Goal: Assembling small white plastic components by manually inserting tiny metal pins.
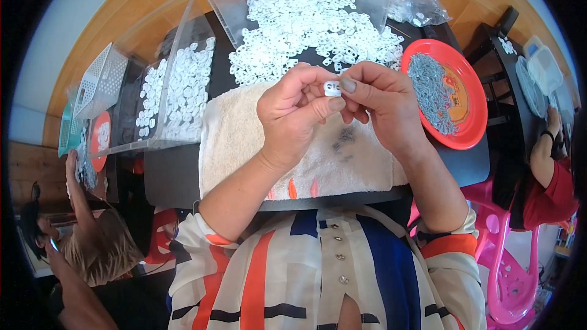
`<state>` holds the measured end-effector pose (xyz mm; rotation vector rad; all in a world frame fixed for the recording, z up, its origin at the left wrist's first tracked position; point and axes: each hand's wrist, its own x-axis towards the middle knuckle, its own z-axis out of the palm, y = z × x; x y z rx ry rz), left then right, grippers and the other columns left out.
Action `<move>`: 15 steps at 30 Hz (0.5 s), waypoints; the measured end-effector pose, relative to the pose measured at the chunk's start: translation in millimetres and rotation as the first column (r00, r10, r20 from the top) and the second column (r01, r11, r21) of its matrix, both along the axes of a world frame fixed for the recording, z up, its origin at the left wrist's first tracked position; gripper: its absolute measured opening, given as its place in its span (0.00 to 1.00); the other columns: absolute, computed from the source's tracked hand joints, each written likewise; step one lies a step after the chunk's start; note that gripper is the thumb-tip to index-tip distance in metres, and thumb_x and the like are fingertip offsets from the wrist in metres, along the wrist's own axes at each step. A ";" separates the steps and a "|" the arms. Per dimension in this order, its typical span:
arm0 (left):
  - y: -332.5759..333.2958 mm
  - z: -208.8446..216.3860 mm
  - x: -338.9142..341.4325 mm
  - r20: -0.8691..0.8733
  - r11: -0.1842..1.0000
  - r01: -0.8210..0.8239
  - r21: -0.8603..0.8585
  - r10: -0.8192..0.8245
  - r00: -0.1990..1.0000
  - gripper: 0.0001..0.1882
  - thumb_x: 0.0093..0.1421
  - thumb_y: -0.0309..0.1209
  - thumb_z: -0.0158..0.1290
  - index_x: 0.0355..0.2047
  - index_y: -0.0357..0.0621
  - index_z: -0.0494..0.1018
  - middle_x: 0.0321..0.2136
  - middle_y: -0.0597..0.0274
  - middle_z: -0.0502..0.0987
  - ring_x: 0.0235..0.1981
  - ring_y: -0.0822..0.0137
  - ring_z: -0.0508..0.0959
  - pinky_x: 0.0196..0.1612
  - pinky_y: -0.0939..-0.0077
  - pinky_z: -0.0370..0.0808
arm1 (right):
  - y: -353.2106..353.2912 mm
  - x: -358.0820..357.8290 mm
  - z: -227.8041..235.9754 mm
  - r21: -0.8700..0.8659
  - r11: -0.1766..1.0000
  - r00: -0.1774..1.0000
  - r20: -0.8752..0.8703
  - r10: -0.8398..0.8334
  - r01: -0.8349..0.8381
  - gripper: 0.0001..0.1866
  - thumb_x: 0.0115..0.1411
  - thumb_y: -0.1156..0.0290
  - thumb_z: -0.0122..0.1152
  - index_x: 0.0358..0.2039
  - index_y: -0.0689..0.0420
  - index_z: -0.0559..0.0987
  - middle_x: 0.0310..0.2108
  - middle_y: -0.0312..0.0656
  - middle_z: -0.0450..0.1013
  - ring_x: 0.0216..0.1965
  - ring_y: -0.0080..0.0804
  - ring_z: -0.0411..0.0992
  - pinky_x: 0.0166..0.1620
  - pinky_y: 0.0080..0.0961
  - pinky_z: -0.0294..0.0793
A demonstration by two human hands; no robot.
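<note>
Over the middle of a beige towel [235,140], a small white plastic piece with dark holes [332,89] is pinched between my two hands. My left hand [295,107] grips it from the left with thumb and curled fingers. From the other side, the thumb of my right hand [386,101] presses on its edge, the fingers bent behind. Whether the right fingers also hold a tiny metal part cannot be seen. Below the hands, a few small grey metal parts [345,137] lie on a darkened patch of the towel.
Beyond the towel, a heap of similar white pieces [306,21] spills from a clear bin [214,0]. More fill a clear box [160,137] at left. A red plate [477,131] of grey metal parts [428,95] stands at right. Other people sit at both sides.
</note>
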<state>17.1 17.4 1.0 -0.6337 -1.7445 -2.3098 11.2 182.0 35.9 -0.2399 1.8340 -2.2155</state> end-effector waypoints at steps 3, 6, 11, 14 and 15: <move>1.2 6.4 1.3 0.029 0.998 0.013 0.069 -0.015 0.999 0.14 0.52 0.16 0.59 0.40 0.35 0.73 0.29 0.66 0.73 0.26 0.78 0.72 0.27 0.86 0.71 | -3.4 -2.5 0.0 -0.008 1.000 1.000 0.010 0.011 -0.011 0.07 0.61 0.70 0.57 0.31 0.61 0.76 0.20 0.34 0.70 0.21 0.19 0.69 0.22 0.13 0.59; 3.2 5.6 3.9 0.106 0.980 0.038 0.195 -0.059 0.993 0.14 0.52 0.15 0.57 0.40 0.37 0.72 0.26 0.68 0.72 0.25 0.78 0.72 0.29 0.85 0.71 | -7.8 -4.7 -6.5 -0.014 1.000 1.000 -0.010 0.023 -0.023 0.07 0.60 0.70 0.57 0.31 0.61 0.76 0.21 0.34 0.70 0.22 0.19 0.69 0.23 0.14 0.61; 9.3 -2.1 -5.0 0.237 0.993 -0.075 0.092 0.051 0.970 0.17 0.48 0.15 0.56 0.40 0.38 0.71 0.25 0.67 0.72 0.24 0.79 0.71 0.26 0.84 0.70 | 0.6 -4.8 2.8 0.028 0.973 0.957 -0.188 -0.220 0.230 0.07 0.60 0.72 0.54 0.31 0.62 0.74 0.19 0.36 0.67 0.22 0.23 0.67 0.25 0.16 0.61; -10.1 -13.0 -5.8 0.330 0.972 -0.129 0.195 0.059 0.942 0.17 0.50 0.17 0.54 0.42 0.40 0.71 0.27 0.66 0.74 0.22 0.80 0.70 0.21 0.87 0.66 | -46.8 -11.5 50.4 0.203 0.967 0.951 -0.296 -0.087 0.152 0.06 0.57 0.72 0.56 0.30 0.62 0.75 0.21 0.37 0.69 0.22 0.21 0.66 0.26 0.17 0.61; -14.9 -7.5 -4.8 0.402 0.957 -0.163 0.242 0.054 0.914 0.14 0.47 0.19 0.53 0.37 0.38 0.71 0.23 0.68 0.71 0.21 0.80 0.68 0.21 0.84 0.66 | -68.5 -15.9 62.5 0.205 0.975 0.942 -0.336 -0.016 0.090 0.07 0.57 0.72 0.57 0.31 0.62 0.75 0.22 0.36 0.70 0.22 0.21 0.67 0.26 0.17 0.61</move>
